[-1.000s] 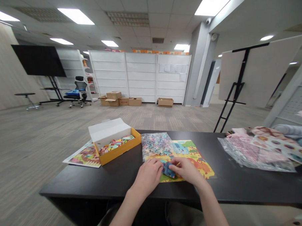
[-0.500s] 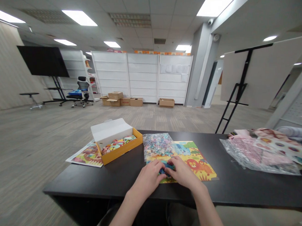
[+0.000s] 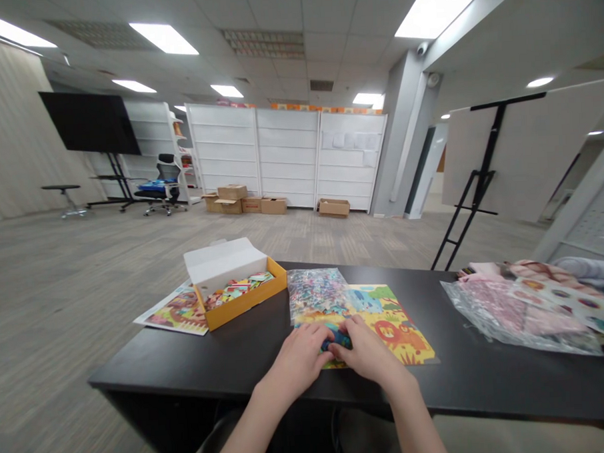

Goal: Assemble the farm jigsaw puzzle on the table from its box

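Observation:
My left hand (image 3: 303, 350) and my right hand (image 3: 365, 347) meet over an animal picture sheet (image 3: 401, 325) with a lion on yellow ground. Between their curled fingers are small blue-green pieces (image 3: 341, 338), mostly covered; I cannot make out their exact shape. Both hands are closed on these, thumbs almost touching. Just beyond, a clear plastic bag (image 3: 317, 289) full of small multicoloured pieces overlaps the sheet's upper left. Left of the bag stands a yellow box (image 3: 250, 307) with its white lid raised. Colourful flat cardboard pieces (image 3: 240, 288) fill it.
Another printed picture sheet (image 3: 173, 314) lies partly under the box on the black table (image 3: 188, 365). At the right are a plastic bag of pink fabric (image 3: 516, 307) and a sheet with round pictures (image 3: 575, 301). A black stand (image 3: 475, 185) rises behind the table.
Both hands stay together over the sheet, their fingers shifting slightly around the blue-green pieces. The whole view has moved down a little. The box and bags have not moved.

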The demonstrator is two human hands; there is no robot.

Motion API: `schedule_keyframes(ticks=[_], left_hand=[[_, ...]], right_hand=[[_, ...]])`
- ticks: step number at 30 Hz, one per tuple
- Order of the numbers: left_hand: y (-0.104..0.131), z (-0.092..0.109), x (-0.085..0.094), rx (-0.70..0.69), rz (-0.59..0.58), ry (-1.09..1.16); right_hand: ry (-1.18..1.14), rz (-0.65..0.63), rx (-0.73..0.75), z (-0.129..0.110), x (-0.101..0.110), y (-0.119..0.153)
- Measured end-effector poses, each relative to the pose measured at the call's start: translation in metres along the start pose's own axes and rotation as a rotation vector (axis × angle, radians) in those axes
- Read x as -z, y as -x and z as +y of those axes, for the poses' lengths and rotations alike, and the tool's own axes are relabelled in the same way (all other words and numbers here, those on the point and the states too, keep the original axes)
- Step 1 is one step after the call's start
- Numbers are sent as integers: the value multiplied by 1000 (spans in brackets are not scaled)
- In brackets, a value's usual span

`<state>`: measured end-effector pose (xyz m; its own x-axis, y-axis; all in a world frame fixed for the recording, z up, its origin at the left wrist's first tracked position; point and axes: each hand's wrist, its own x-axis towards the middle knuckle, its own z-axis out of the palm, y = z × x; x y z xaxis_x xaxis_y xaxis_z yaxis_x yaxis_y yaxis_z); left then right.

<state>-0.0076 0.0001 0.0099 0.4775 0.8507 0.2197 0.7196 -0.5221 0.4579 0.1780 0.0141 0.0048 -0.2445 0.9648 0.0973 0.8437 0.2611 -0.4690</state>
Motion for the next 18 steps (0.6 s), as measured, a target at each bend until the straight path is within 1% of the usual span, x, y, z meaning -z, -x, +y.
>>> schedule_keyframes(ticks=[7, 12, 18], left_hand=[[1, -1, 0, 4, 1, 30], [0, 1, 1, 28, -2, 48], [2, 1, 1, 26, -4, 91]], right_hand=[[-22, -6, 2, 8, -3, -5], [-86, -17, 17, 10, -6, -7], [-204, -12, 43, 8, -3, -6]])
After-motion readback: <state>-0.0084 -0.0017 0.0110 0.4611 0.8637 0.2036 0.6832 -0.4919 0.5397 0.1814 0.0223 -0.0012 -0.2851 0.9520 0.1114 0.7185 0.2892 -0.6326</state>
